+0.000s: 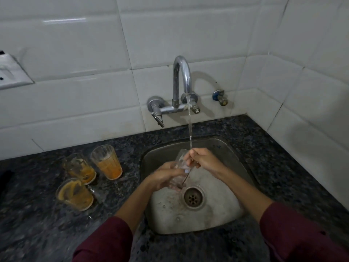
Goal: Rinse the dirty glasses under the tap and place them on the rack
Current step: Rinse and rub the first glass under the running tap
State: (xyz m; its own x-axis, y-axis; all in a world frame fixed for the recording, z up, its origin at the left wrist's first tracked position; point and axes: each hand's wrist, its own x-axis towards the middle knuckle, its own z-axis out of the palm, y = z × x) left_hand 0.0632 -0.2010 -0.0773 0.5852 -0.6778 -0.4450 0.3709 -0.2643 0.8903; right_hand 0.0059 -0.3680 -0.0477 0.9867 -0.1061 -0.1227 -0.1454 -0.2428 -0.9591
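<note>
A clear glass (pixel 180 170) sits tilted over the sink (pixel 222 220), just under the stream of water (pixel 189 121) running from the tap (pixel 182 78). The left hand (pixel 166 176) wraps its fingers around the lower body of the glass, gripping it from beneath. The right hand (pixel 203 160) is up at the rim, fingers curled and pinching the mouth of the glass, though exactly how far they reach inside is hard to tell. Below them lies the drain (pixel 193 197) in the wet, speckled basin. Off to the left on the dark stone counter (pixel 37 224) stand three dirty glasses (pixel 88 174), clustered close together and smeared with orange residue. Maroon sleeves (pixel 294 233) cover both forearms, and white tiles (pixel 94 53) line the wall behind.
</note>
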